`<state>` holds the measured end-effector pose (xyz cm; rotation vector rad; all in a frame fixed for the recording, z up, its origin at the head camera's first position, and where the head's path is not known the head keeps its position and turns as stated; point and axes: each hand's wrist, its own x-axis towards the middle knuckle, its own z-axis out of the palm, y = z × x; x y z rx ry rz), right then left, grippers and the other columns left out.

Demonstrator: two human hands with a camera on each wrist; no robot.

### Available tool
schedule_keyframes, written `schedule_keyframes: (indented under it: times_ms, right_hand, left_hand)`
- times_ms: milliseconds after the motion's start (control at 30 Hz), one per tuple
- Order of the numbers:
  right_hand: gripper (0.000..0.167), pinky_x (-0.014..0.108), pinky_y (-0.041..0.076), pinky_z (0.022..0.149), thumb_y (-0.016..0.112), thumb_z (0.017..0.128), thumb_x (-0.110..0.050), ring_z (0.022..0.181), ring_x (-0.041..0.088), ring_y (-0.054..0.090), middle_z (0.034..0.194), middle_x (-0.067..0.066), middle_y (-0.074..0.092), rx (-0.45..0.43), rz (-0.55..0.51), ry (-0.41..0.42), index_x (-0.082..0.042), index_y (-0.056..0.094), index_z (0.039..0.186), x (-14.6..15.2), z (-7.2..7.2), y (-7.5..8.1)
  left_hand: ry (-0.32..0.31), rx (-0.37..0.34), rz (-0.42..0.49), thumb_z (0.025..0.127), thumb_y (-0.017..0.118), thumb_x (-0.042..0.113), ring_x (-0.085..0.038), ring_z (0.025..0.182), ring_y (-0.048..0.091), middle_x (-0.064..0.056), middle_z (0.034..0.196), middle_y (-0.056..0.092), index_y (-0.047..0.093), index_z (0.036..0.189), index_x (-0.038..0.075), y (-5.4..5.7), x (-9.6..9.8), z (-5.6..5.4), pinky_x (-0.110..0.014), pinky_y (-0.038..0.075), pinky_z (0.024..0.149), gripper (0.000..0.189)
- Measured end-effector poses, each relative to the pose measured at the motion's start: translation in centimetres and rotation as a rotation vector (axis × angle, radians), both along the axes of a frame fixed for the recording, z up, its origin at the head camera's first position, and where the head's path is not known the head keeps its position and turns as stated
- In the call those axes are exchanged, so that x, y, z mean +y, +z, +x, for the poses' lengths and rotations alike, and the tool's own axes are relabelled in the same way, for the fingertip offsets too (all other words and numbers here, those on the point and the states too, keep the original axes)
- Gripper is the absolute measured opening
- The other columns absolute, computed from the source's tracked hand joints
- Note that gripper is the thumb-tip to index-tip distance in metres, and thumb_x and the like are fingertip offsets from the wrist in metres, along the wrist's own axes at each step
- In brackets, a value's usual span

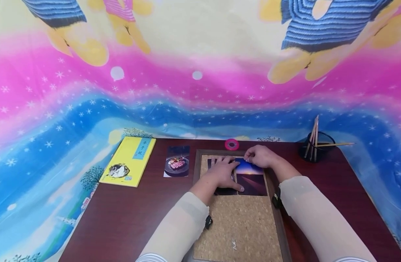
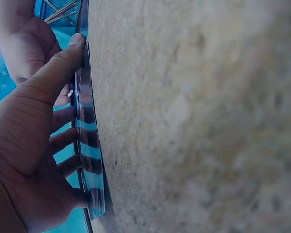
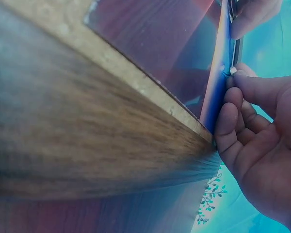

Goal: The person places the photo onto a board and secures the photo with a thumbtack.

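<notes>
Right of centre in the head view, a glossy sunset photo [image 1: 252, 178], blue and orange above and dark below, is lying near the top of a framed corkboard [image 1: 236, 222]. I am seeing a darker photo [image 1: 226, 191] just beside it, mostly hidden under the left hand [image 1: 222, 174]. I am judging the sunset photo to be light, thin and springy, with a slick face that is probably sliding easily and risking creases or fingerprints. I would be taking it by its edges, or flattening it near a corner with spread fingertips; toward the bottom of the left wrist view, one end of the darker photo appears to be bowing off the cork.

The left hand is grasping nothing: it is pressing palm down, fingers spreading toward the top of the frame, thumb pointing right where the two photos are meeting. The right hand [image 1: 261, 156] is bending inward at the sunset photo's top edge, fingers curling, thumb and fingertip pinching a tiny white piece [image 3: 233, 71], perhaps a pin; I am not able to tell for certain. Pale sleeves [image 1: 180, 225] are slanting up from the bottom middle and lower right.
</notes>
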<state>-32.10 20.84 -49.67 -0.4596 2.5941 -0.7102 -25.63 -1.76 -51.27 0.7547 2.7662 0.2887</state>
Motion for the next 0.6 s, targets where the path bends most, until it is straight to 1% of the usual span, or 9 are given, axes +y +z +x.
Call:
schedule_keyframes:
  times_ms: [167,400,600]
  right_hand:
    - [0.016,0.038,0.053,0.078,0.061,0.104,-0.013,0.084,0.02,0.062,0.102,0.003,0.072,0.019,-0.004,-0.006,-0.013,0.077,0.105,0.15,-0.1,-0.23]
    - [0.017,0.034,0.053,0.068,0.059,0.104,-0.013,0.074,0.019,0.062,0.092,0.004,0.071,0.032,-0.028,-0.036,-0.01,0.076,0.107,0.32,-0.21,-0.41]
    - [0.017,0.035,0.054,0.066,0.06,0.105,-0.014,0.071,0.022,0.063,0.09,0.005,0.071,0.028,-0.052,-0.075,-0.01,0.076,0.109,0.37,-0.12,-0.51]
  left_hand:
    - [0.004,-0.012,0.001,0.073,0.074,0.081,-0.032,0.154,0.025,0.005,0.168,0.029,0.039,0.161,0.034,0.1,0.01,0.04,-0.066,0.017,0.121,0.106]
    - [0.009,-0.013,0.007,0.073,0.074,0.081,-0.031,0.154,0.024,0.005,0.168,0.029,0.039,0.161,0.035,0.19,0.03,0.09,-0.066,0.017,0.121,0.105]
    - [0.008,-0.008,-0.003,0.073,0.074,0.082,-0.031,0.154,0.024,0.006,0.168,0.029,0.039,0.161,0.035,0.28,0.02,0.13,-0.065,0.017,0.122,0.106]
